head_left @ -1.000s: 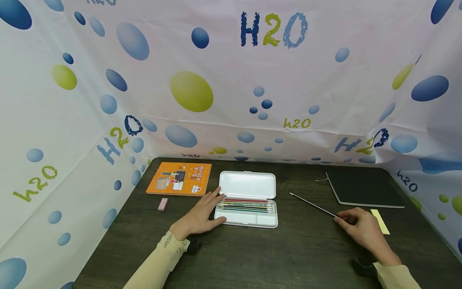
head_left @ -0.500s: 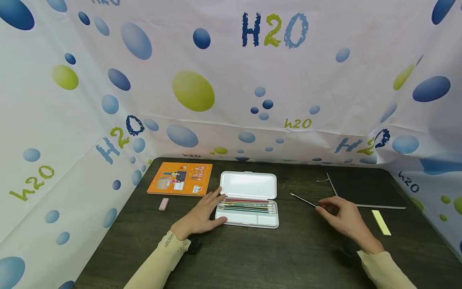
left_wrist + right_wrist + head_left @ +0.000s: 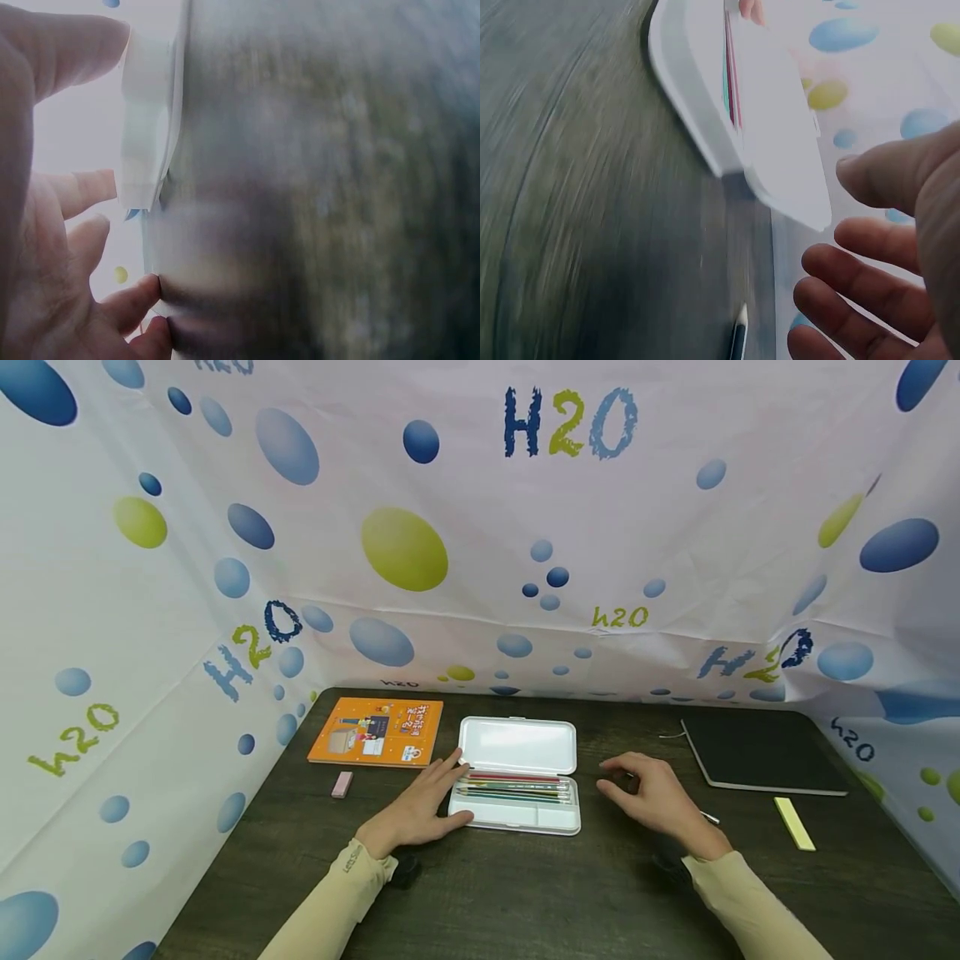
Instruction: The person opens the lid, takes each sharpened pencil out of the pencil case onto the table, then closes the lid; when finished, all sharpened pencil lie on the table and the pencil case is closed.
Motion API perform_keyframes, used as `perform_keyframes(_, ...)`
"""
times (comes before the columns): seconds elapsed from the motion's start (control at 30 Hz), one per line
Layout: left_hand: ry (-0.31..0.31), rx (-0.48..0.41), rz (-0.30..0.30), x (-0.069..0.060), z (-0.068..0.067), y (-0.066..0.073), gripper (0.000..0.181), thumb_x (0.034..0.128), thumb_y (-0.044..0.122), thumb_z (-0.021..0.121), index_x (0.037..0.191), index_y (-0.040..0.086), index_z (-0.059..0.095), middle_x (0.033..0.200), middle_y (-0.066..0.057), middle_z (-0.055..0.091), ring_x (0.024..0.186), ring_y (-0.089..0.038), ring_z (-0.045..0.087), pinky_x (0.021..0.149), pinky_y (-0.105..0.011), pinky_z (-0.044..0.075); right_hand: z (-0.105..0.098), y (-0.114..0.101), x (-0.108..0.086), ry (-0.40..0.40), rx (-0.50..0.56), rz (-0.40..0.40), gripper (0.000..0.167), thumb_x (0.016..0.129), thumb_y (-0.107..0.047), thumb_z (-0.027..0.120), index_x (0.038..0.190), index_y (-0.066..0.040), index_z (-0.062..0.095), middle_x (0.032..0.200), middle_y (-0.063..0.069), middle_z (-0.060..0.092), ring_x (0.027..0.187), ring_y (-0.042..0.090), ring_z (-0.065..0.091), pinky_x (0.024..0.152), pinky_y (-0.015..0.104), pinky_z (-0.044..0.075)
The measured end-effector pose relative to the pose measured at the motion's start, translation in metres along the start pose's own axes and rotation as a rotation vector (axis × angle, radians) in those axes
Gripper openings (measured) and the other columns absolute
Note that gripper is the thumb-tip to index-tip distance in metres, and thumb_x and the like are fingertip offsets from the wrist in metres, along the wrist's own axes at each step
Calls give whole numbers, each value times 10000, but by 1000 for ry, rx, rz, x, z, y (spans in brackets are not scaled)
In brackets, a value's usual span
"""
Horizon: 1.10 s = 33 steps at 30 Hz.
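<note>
A white pencil case (image 3: 517,814) lies open on the table, its lid folded back and several pencils (image 3: 513,787) in the rear compartment. My left hand (image 3: 408,806) rests at its left side, fingers spread, the thumb by the front left corner. To the right of the case, my right hand (image 3: 660,797) is over a loose pencil with nothing gripped; thumb and fingers are apart and slightly bent. In the head view only the loose pencil's rear end (image 3: 708,817) shows past the hand. The right wrist view shows the sharpened pencil tip (image 3: 740,319) below the case.
An orange booklet (image 3: 375,732) lies at the back left, with a pink eraser (image 3: 342,784) in front of it. At the right are a black notebook (image 3: 765,752) and a yellow strip (image 3: 794,823). A printed cloth wall (image 3: 465,468) closes off the back and sides.
My right hand has slid left along the loose pencil, from its rear end to near its tip. The pencil appears to have stayed in place. My left hand has not moved.
</note>
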<state>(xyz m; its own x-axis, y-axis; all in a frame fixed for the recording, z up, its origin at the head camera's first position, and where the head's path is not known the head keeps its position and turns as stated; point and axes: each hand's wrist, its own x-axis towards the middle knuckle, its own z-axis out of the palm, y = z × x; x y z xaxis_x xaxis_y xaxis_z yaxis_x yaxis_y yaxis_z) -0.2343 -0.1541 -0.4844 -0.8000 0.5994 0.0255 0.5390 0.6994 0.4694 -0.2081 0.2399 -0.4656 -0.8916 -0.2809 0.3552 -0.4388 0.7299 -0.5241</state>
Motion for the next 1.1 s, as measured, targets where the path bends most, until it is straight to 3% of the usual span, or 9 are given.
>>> perform_keyframes(0.37,-1,-14,1,-1,-1,2,778,953,539,590,1571,155,314,1670,-47,87,1496,-409,129,1185,-574,179,25,-25,24,-40,32,-96,220,883,-198,770,1071,-85,745,944,15,684,725,164,565,608,272,468)
perform_keyframes(0.57,-6,-15,-7,-1,-2,2,782,950,548,590,1574,170,308,1671,-27,79,1498,-401,126,1187,-566,180,37,-33,30,-51,15,-144,200,884,-203,763,1053,-96,752,957,16,709,807,207,588,691,345,476)
perform_keyframes(0.8,-8,-10,1,0,-2,1,792,948,544,594,1574,154,304,1671,-51,74,1493,-416,135,1184,-570,187,47,-36,29,-78,-91,-191,200,870,-213,768,1042,-112,763,995,14,691,891,171,549,741,383,472)
perform_keyframes(1.1,-2,-13,13,0,-3,1,779,955,521,599,1569,134,316,1668,-76,93,1484,-438,145,1177,-589,189,50,-36,26,-75,-213,-210,244,853,-210,782,1056,-76,776,943,-8,580,871,161,475,719,358,434)
